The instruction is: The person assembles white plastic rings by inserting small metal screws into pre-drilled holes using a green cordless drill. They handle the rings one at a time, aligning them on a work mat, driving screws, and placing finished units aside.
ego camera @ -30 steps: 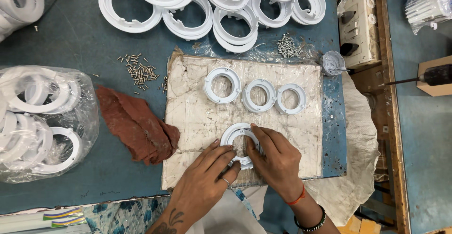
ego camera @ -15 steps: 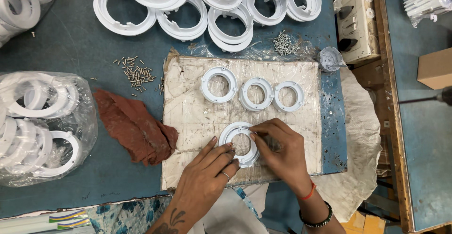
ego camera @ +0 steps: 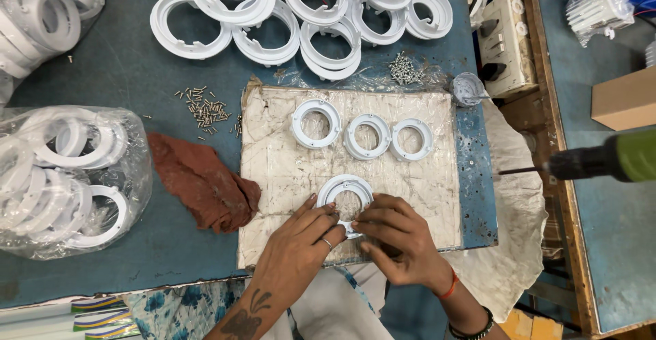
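Left hand [ego camera: 301,244] and right hand [ego camera: 396,237] both pinch round white plastic ring [ego camera: 345,198], near edge of plastic-wrapped board [ego camera: 287,176].

A small assembly workshop: heaps of white plastic rings [ego camera: 273,12], loose screws [ego camera: 205,107], a power drill [ego camera: 601,159] and a worn blue workbench [ego camera: 123,66].

1. Near edge of the white plastic ring [ego camera: 346,196] on the work board is covered by fingertips of the left hand [ego camera: 301,248] and right hand [ego camera: 400,241]; the grip there can't be seen.
2. Green power drill [ego camera: 601,161]: body cut off by the right edge, slightly blurred.
3. Clear bag of white rings [ego camera: 65,176]: contents overlap, count unreadable; left edge crops it.
4. Small loose metal screws [ego camera: 205,107]: too small to type.
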